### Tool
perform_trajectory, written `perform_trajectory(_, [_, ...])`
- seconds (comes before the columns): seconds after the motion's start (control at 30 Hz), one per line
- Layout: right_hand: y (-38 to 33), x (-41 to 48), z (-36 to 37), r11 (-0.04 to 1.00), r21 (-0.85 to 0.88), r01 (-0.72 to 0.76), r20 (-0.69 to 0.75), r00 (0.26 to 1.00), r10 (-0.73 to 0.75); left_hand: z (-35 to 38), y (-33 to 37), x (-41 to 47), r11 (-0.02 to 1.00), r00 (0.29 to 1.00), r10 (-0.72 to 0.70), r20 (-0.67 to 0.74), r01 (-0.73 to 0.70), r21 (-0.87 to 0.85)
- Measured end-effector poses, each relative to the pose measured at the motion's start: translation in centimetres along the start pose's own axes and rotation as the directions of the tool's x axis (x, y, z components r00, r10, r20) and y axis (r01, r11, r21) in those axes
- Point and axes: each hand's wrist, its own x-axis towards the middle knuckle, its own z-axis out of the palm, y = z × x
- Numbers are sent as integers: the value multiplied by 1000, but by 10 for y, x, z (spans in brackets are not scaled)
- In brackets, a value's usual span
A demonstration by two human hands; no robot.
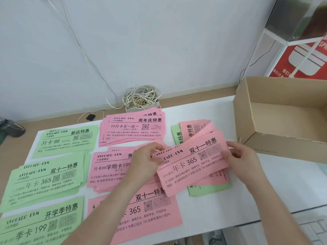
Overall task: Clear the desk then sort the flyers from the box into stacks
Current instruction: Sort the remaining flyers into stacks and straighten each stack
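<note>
I hold a pink flyer [192, 167] printed 双十一特惠 and 365 above the desk, tilted. My left hand [145, 161] grips its left edge and my right hand [243, 157] grips its right edge. Under it lies a mixed pile of pink and green flyers [210, 188]. Sorted stacks lie to the left: pink ones at the back [132, 129], middle [109, 171] and front [141, 214], green ones at the back left [66, 141], middle left [42, 180] and front left [40, 223]. The cardboard box [276, 138] stands open at the right, and its visible inside is bare.
A coil of white cable [141, 98] lies on a small white box against the wall. A small black device [90, 117] sits behind the stacks. A dark object [12, 129] rests at the left edge. A white keyboard [311, 230] shows at bottom right.
</note>
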Motion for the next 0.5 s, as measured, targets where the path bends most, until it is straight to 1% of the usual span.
perform_trajectory(0.07, [-3, 0, -5, 997, 66, 25, 46, 999, -28, -4, -2, 2, 1000, 1000, 19, -4, -19, -23])
perform_trajectory(0.13, [-9, 0, -9, 993, 111, 28, 150, 988, -45, -10, -1, 2, 999, 1000, 27, -10, -28, -39])
perform_trajectory(0.23, [-20, -2, -16, 989, 139, -42, 275, 961, 2, -15, -3, 5, 994, 1000, 13, -13, -14, -109])
perform_trajectory(0.33, [-22, -4, -18, 989, 122, -84, 319, 947, 41, -18, -1, 5, 973, 999, -46, 19, 49, -225])
perform_trajectory(0.43, [-21, -4, -14, 967, 185, -177, 359, 928, 102, -23, -4, 7, 960, 997, -60, 39, 68, -273])
perform_trajectory(0.5, [-26, -4, -7, 973, 160, -165, 338, 935, 103, -28, -6, 8, 945, 996, -68, 51, 81, -318])
